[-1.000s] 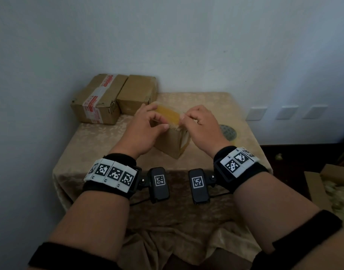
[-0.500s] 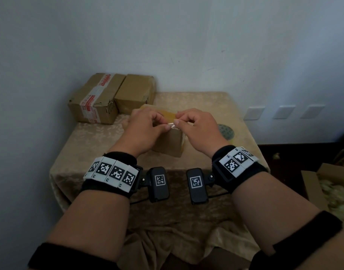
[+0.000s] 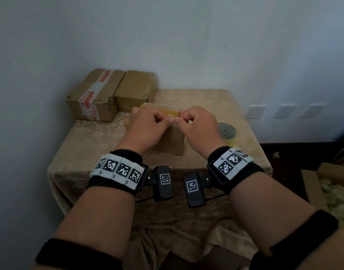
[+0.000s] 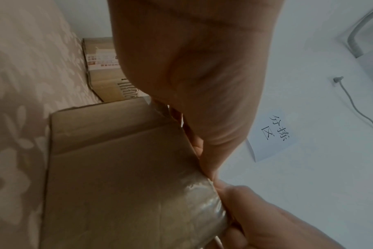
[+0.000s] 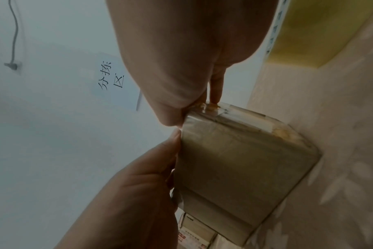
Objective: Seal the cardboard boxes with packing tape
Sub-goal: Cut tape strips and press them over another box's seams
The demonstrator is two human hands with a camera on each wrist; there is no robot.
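Observation:
A small cardboard box [image 3: 172, 142] stands in the middle of the table, with clear packing tape [image 5: 234, 151] glossy over its top and side. My left hand [image 3: 168, 121] and right hand [image 3: 179, 118] meet at the box's near top edge, fingers curled. Each pinches the tape there between thumb and forefinger, thumb tips almost touching. In the left wrist view the tape [image 4: 202, 198] wraps over the box corner under both thumbs. The yellowish tape roll [image 3: 226, 131] lies flat on the table just right of my right hand.
Two more cardboard boxes sit at the back left against the wall, one with red-and-white printed tape [image 3: 93, 96] and one plain [image 3: 136, 90]. The table [image 3: 85, 152] has a beige patterned cloth. An open carton [image 3: 326, 184] stands on the floor at the right.
My hands have drawn together from resting apart on the box top to a thumb-to-thumb pinch on the tape at its near edge. The box has stayed put.

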